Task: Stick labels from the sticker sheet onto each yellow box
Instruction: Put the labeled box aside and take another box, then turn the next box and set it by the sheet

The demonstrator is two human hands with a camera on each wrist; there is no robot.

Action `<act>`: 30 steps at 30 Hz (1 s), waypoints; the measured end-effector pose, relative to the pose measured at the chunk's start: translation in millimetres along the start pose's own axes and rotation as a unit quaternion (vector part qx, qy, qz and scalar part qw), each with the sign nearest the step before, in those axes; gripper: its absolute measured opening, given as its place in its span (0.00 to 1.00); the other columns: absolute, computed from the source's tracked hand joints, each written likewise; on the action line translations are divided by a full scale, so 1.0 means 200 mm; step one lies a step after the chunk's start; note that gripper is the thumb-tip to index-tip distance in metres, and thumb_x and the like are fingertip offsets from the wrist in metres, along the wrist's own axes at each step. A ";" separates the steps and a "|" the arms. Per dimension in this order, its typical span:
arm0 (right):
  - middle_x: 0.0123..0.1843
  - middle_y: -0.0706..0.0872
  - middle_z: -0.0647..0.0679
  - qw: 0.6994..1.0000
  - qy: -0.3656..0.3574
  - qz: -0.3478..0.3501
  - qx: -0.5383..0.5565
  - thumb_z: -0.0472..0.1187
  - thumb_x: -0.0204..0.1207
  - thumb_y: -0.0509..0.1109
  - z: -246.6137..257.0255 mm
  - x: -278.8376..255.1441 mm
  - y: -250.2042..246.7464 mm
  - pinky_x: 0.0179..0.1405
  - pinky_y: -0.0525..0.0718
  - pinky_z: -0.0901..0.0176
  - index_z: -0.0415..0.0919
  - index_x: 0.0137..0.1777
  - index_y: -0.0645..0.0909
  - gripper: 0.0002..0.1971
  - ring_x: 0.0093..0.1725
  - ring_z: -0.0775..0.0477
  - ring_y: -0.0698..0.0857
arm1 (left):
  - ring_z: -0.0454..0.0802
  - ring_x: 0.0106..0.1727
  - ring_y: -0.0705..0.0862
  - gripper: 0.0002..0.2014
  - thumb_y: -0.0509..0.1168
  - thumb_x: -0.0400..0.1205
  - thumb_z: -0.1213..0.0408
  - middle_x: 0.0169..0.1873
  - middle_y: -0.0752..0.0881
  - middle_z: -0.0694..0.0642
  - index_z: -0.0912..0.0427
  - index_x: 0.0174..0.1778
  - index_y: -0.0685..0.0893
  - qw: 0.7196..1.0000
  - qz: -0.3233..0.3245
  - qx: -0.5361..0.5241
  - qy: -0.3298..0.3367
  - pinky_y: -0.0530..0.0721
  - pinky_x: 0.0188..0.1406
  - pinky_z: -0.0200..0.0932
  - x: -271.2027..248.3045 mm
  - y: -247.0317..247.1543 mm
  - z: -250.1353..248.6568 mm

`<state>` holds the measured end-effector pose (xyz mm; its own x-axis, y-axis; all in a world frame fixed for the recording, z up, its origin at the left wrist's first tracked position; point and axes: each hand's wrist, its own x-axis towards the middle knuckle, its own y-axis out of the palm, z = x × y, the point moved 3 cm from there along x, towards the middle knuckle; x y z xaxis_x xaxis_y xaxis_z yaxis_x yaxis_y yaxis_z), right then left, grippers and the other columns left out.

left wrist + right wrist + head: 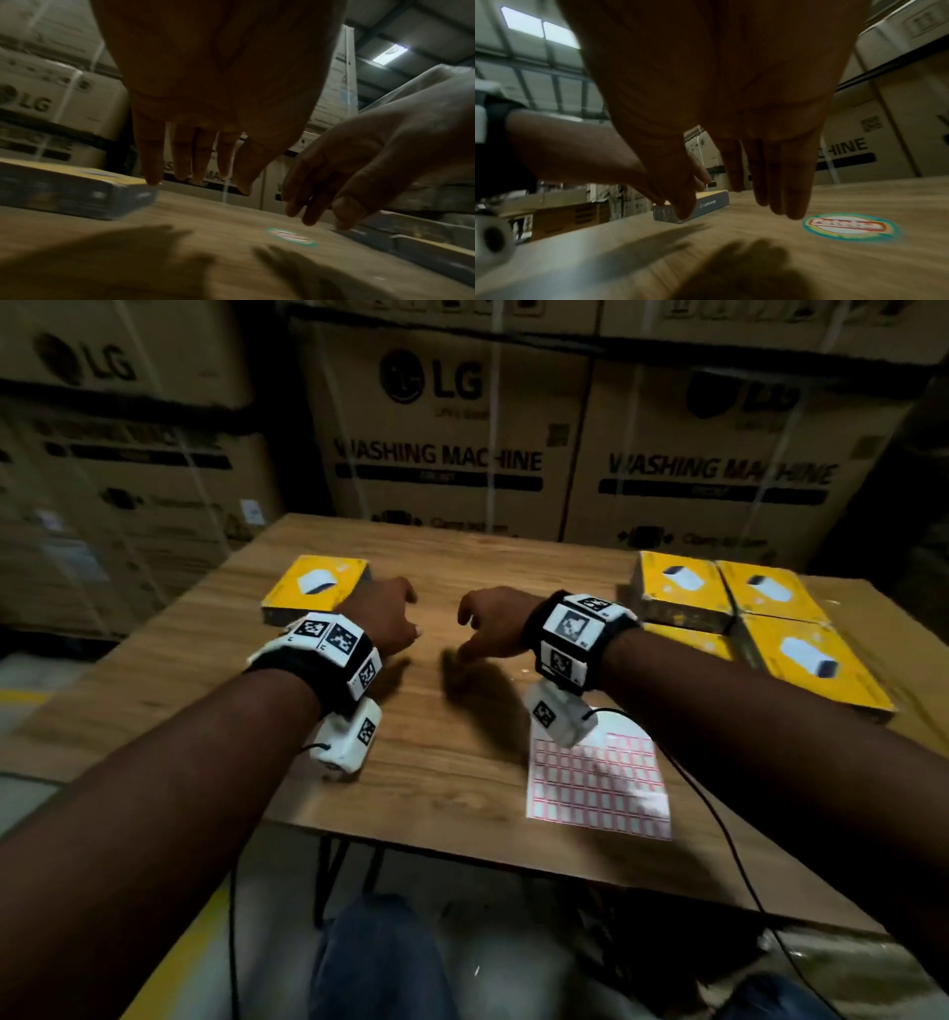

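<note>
A lone yellow box (316,588) lies at the table's back left. Several more yellow boxes (816,665) sit packed together at the back right. The sticker sheet (598,783), white with a pink grid of labels, lies flat near the front edge, under my right wrist. My left hand (390,618) hovers over the middle of the table, just right of the lone box (64,188), fingers (151,162) hanging down and holding nothing. My right hand (488,624) hovers beside it, fingers (770,182) relaxed and pointing down, also empty. The two hands do not touch.
The wooden table (462,557) carries a round coloured logo sticker (849,226) just beyond my right fingertips. Large cardboard washing-machine cartons (441,428) stand close behind the table. A black cable (719,819) runs from my right wrist over the front edge.
</note>
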<state>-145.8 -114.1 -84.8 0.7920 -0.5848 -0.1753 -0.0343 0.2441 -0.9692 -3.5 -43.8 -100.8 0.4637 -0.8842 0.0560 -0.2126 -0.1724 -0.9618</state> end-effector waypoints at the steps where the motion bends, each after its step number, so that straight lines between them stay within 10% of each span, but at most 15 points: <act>1: 0.69 0.79 0.41 1.000 -0.011 -0.005 0.002 0.53 0.75 0.74 0.07 0.06 0.01 0.57 0.78 0.54 0.38 0.73 0.71 0.32 0.65 0.40 0.79 | 0.61 0.67 0.80 0.27 0.73 0.77 0.56 0.66 0.81 0.62 0.57 0.71 0.76 1.000 -0.012 0.011 -0.018 0.79 0.64 0.52 0.00 -0.03 0.10; 8: 0.70 0.79 0.35 0.997 -0.049 -0.042 0.053 0.46 0.77 0.72 0.44 0.39 0.13 0.50 0.74 0.57 0.33 0.77 0.65 0.33 0.67 0.35 0.79 | 0.70 0.67 0.78 0.34 0.77 0.71 0.63 0.66 0.77 0.69 0.61 0.72 0.72 0.990 -0.044 0.051 -0.125 0.80 0.64 0.61 0.00 -0.12 0.62; 12: 0.73 0.76 0.34 0.997 -0.045 -0.026 0.054 0.51 0.70 0.79 0.55 0.52 0.19 0.64 0.79 0.50 0.33 0.78 0.62 0.43 0.70 0.35 0.77 | 0.70 0.64 0.80 0.34 0.75 0.73 0.60 0.65 0.78 0.69 0.62 0.72 0.68 0.989 -0.036 0.026 -0.139 0.82 0.58 0.58 0.01 -0.07 0.74; 21: 0.68 0.79 0.35 0.998 -0.025 -0.032 0.047 0.45 0.76 0.72 0.54 0.68 0.18 0.49 0.76 0.52 0.35 0.77 0.60 0.35 0.65 0.34 0.80 | 0.70 0.60 0.83 0.39 0.81 0.68 0.61 0.65 0.78 0.70 0.61 0.72 0.70 0.991 -0.026 -0.025 -0.125 0.82 0.52 0.54 0.06 -0.06 0.69; 30: 0.61 0.82 0.36 0.982 0.012 -0.121 0.142 0.45 0.69 0.78 0.36 0.50 0.08 0.49 0.83 0.49 0.36 0.68 0.68 0.32 0.58 0.35 0.84 | 0.65 0.62 0.80 0.38 0.80 0.67 0.70 0.68 0.68 0.65 0.56 0.72 0.72 0.983 -0.114 -0.118 -0.083 0.79 0.67 0.52 0.03 -0.07 0.48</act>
<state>-22.8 -113.6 -105.4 0.7418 -0.6690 0.0465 0.3269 0.3002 -0.8961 85.5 -5.7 -111.7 0.6520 -0.7316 0.1989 -0.2722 -0.4707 -0.8392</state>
